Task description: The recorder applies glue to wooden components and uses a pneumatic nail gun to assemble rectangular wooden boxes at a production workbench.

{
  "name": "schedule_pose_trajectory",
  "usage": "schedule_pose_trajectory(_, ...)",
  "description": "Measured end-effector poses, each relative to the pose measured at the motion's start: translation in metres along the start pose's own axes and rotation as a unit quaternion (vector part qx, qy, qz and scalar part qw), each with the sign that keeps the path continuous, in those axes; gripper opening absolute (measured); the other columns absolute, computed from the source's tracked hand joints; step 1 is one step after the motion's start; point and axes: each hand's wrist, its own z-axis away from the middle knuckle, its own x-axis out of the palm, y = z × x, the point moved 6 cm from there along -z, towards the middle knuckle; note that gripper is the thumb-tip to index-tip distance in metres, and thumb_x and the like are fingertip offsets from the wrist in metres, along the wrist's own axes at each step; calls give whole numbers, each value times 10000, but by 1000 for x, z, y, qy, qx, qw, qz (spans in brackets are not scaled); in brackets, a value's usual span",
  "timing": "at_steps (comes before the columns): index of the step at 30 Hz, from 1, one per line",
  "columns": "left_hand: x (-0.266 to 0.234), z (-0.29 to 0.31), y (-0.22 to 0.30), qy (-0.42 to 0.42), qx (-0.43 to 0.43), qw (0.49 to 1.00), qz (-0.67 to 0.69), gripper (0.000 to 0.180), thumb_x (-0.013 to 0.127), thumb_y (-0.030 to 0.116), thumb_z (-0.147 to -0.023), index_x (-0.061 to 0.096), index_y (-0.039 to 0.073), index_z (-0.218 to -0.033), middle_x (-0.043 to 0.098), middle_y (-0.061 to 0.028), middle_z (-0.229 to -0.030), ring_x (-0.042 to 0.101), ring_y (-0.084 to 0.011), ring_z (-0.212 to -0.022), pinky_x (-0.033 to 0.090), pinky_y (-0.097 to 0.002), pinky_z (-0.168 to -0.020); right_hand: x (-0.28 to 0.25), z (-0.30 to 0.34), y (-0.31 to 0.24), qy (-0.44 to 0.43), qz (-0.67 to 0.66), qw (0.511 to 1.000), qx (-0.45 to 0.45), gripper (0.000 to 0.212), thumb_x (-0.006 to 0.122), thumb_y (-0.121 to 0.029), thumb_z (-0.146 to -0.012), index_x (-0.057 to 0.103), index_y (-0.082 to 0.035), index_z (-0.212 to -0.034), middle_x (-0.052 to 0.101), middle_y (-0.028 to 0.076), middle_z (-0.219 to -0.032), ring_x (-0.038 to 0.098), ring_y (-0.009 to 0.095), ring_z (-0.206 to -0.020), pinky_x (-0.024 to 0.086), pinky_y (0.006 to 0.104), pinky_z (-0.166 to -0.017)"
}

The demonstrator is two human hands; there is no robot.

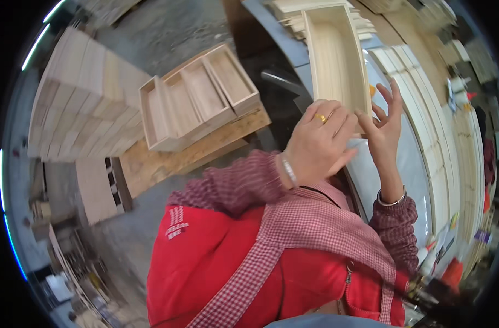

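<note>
A long, open box of pale wood [337,54] is tilted up over the bench, its open side facing me. My left hand [319,143], with a gold ring on one finger, is curled around the box's near end. My right hand [384,123] is against the near right corner, with the thumb on the box's edge and the fingers spread upward. Both wrists carry bracelets, and my sleeves are red-checked.
A grey-topped bench [411,164] runs under the box, with rows of pale wooden slats [433,115] laid on it. Three open wooden boxes [197,98] rest on a board at the left. A tall stack of pale planks [80,98] stands farther left. Thin boards [290,16] are piled at the top.
</note>
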Motion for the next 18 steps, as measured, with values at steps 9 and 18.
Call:
schedule_pose_trajectory(9, -32, 77, -103, -136, -65, 946, -286, 134, 596, 147, -676, 611, 111, -804, 593, -36, -782, 533, -218, -811, 375, -381, -869, 68, -8, -15, -120, 115, 970, -179, 727, 682, -92, -794, 315, -66, -1421, 458, 177, -1314, 524, 268, -1129, 438, 365, -962)
schedule_pose_trajectory(18, -144, 207, -249, -253, -143, 833, -471, 117, 617, 179, -708, 623, 129, -814, 612, -50, -753, 540, -234, -798, 371, -379, -864, -39, 23, 69, -41, 173, 982, 65, 533, 602, -81, -863, 430, -88, -1368, 548, 148, -1199, 591, 233, -972, 478, 326, -861)
